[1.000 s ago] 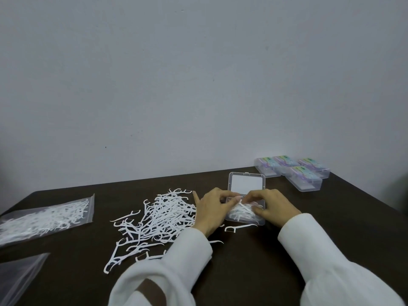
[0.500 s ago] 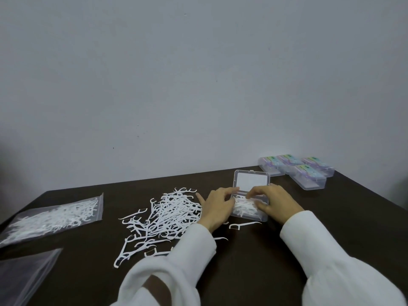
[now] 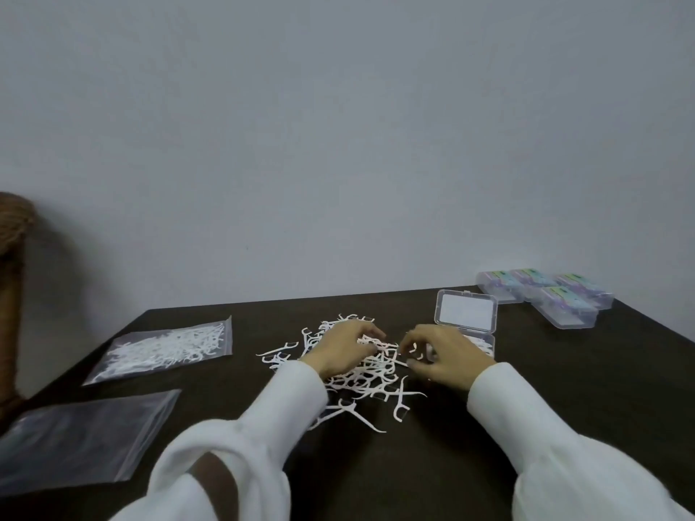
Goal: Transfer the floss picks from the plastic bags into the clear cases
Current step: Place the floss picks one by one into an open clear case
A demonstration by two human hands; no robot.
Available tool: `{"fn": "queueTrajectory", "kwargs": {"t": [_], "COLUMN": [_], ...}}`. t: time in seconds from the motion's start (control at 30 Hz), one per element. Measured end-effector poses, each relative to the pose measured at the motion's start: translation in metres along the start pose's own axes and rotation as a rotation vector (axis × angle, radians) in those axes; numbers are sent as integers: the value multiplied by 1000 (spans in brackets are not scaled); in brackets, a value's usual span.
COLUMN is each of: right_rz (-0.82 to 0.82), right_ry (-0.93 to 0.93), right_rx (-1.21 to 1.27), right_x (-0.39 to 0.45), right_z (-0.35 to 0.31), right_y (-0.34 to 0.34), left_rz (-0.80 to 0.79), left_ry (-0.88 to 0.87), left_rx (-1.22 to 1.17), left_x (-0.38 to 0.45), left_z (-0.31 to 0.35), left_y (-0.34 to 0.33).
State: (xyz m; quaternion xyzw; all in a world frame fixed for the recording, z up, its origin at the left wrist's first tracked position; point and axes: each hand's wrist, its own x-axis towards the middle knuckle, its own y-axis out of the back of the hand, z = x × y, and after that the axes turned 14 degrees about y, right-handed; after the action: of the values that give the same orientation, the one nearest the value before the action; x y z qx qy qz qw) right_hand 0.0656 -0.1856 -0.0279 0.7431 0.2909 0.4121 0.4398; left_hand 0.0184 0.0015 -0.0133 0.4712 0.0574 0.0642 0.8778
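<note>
1. Fingers of the left hand (image 3: 346, 345) are curled down into the loose heap of floss picks (image 3: 361, 374), seemingly gathering some, though whether any pick is truly pinched cannot be told. Those of the right hand (image 3: 440, 351) are curled too, with a small white piece between the fingertips (image 3: 413, 349), likely a pick.
2. Nearest the viewer, white sleeves (image 3: 286, 404) cover both forearms; at lower left lies an empty, glossy plastic bag (image 3: 86, 441), flat on the dark table (image 3: 601, 400).
3. The heap sits directly under and just in front of the left hand, thin white plastic picks with forked heads and pointed tails, tangled and pointing every way, so no single long axis holds.
4. The open case (image 3: 485, 342) lies just beyond and to the right of the right hand, partly hidden by it, with some picks inside and its lid (image 3: 466, 312) standing up behind. That hand is plainly the nearer one, so the coming move likely runs rightward and slightly away from the heap.
5. Farther left, a second bag (image 3: 165, 347) holds picks, crinkled and clear.
6. Farthest right, four closed cases (image 3: 545, 295) with coloured labels cluster near the table's back edge.
</note>
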Motion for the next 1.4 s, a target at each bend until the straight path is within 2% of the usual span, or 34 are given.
{"fn": "queueTrajectory", "kwargs": {"t": [0.1,0.3,0.47,0.7,0.8,0.97,1.17,1.4], "right_rz": [-84,-272,-264,-138,-156,-115,-44,51], "right_ry": [55,-30,-41,54,54,69,-4,-33], "right_rx": [-2,-31,-253,-378,-327,-351,-212,-69], "right_x": [15,46,61,60,60,59,53,45], "right_z": [-14,-30,-40,-46,-45,-43,-37,-28], "right_y": [-14,-38,-48,-49,-50,-52,-51,-42], "left_rz": [-17,-108,-211,7,113,396,490,503], "left_ry": [47,187,211,115,89,26,-31,-20], "left_rx": [32,159,134,163,247,513,622,478], "left_x": [-14,-43,-58,-44,-42,-46,-50,-47], "left_z": [-22,-70,-92,-104,-99,-86,-77,-73], "left_y": [20,60,56,32,25,17,14,17]}}
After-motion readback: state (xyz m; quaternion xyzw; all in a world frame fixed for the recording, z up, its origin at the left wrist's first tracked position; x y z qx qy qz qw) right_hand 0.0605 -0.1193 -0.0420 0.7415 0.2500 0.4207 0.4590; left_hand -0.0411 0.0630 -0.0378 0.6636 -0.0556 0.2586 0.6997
